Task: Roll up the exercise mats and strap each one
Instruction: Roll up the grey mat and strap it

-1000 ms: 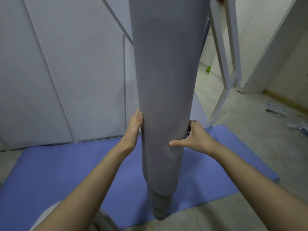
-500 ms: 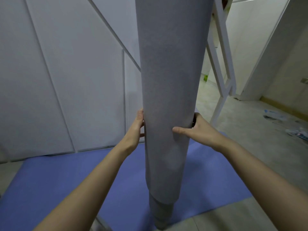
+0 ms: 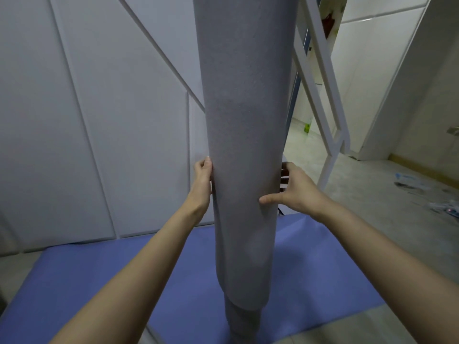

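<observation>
A grey rolled mat stands upright on end in front of me, its inner layers sticking out at the bottom. My left hand grips its left side, with the fingers going behind the roll. On the right side my right hand holds the roll, thumb pressed across the front and fingers curled round the back. A bit of black strap shows just under that hand, at the roll's edge. Under the roll a blue mat lies flat on the floor.
White panelled wall stands close behind the mats. A white ladder-like frame leans at the right. Bare floor stretches to the right, with some small litter at the far right.
The roll now stands straighter and more centred. My right thumb has slid a little further across its front. Both hands keep their hold at the same height.
</observation>
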